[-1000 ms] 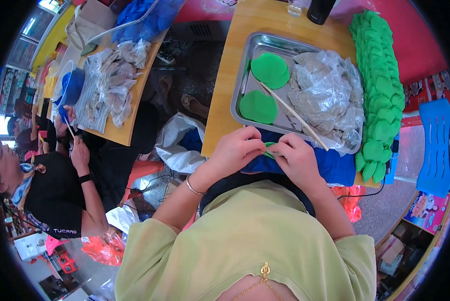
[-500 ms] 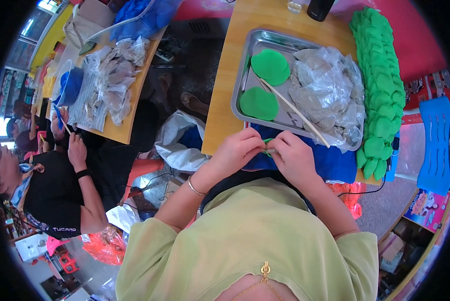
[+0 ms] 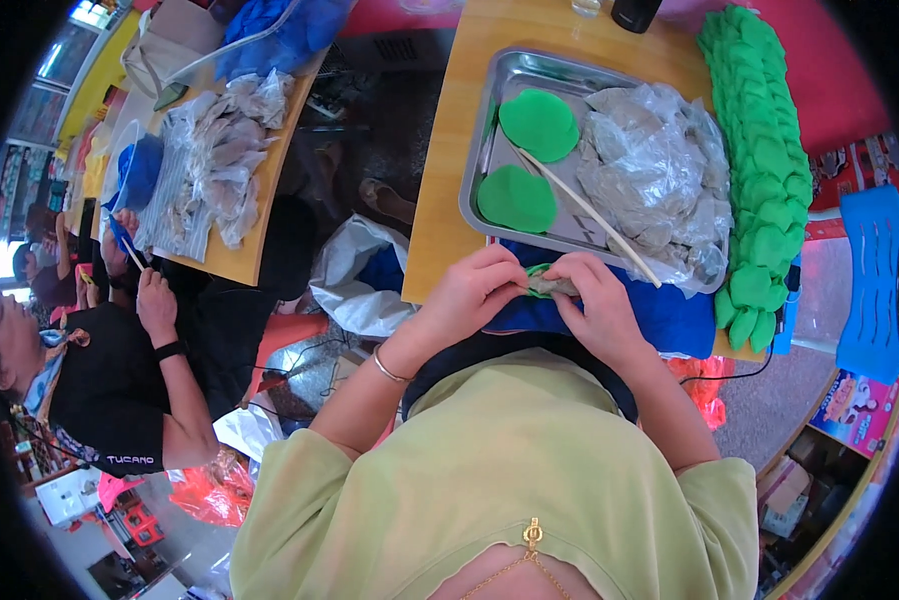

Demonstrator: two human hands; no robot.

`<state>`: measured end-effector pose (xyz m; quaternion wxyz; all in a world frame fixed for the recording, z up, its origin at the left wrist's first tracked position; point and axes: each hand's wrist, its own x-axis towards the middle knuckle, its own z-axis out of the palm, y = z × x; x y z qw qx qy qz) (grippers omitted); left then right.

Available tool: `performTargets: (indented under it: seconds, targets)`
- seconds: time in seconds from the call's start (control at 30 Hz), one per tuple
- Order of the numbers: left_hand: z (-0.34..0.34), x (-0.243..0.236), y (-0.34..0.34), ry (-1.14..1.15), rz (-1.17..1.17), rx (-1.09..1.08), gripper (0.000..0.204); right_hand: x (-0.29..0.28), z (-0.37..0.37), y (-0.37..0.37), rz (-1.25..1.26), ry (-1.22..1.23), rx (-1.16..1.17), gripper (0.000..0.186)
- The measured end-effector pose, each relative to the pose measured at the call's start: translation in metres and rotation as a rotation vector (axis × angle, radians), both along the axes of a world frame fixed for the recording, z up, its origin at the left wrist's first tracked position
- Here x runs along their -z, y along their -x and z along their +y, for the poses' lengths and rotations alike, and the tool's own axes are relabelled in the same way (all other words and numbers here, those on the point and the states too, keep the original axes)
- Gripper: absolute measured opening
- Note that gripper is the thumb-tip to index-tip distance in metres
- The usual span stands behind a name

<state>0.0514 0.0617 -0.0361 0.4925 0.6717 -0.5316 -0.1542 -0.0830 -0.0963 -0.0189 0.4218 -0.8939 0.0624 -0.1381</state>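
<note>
Green piece (image 3: 539, 284) between left fingers (image 3: 507, 275) and right fingers (image 3: 576, 268); both in a pinch on it

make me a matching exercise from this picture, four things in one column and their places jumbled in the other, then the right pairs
Things
1. flat green discs
2. crumpled clear plastic
3. long row of overlapping green pieces
4. small green piece

Places
A. on the table, to the right of the metal tray
B. between the left hand and the right hand
C. in the left part of the metal tray
D. in the right part of the metal tray

Right pairs: 1-C, 2-D, 3-A, 4-B
</note>
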Motion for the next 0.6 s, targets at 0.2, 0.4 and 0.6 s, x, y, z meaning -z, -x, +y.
performTargets:
  seconds: [0.2, 0.4, 0.6]
  targets:
    - [-0.003, -0.001, 0.015, -0.043, 0.108, 0.058, 0.014, -0.008, 0.001, 0.004, 0.05, 0.171, 0.057, 0.02]
    - [-0.001, 0.004, 0.015, -0.034, 0.008, 0.047, 0.014, -0.004, 0.001, 0.004, 0.048, 0.293, -0.006, 0.019]
    - [-0.004, 0.002, 0.013, 0.022, -0.335, 0.031, 0.021, 0.005, 0.008, 0.004, 0.078, 0.211, 0.043, 0.027]
